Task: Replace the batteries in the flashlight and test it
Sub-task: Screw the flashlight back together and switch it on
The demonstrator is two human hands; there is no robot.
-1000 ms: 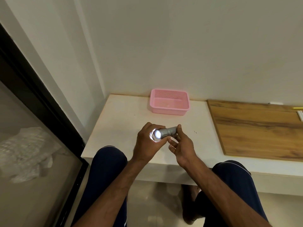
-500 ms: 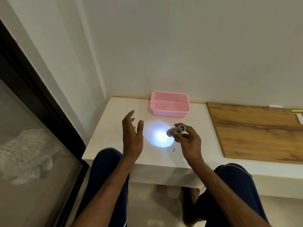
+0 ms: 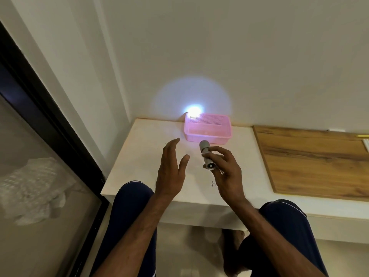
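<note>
My right hand [image 3: 225, 172] grips a small silver flashlight [image 3: 206, 154] above the white ledge [image 3: 139, 156], its head aimed away from me at the wall. The flashlight is lit: a bright spot with a wide pale halo [image 3: 192, 110] falls on the wall just above the left rear corner of the pink basket [image 3: 207, 129]. My left hand [image 3: 171, 172] hovers to the left of the flashlight with straight, spread fingers and holds nothing.
A wooden board [image 3: 311, 158] lies on the ledge to the right, with small white and yellow items at its far right edge. A dark-framed glass panel [image 3: 40, 136] runs along the left. My knees are below the ledge's front edge.
My left hand let go of the flashlight and moved off to the left. My right hand turned the flashlight, so the light spot went from my left palm to the ledge, then up onto the wall.
</note>
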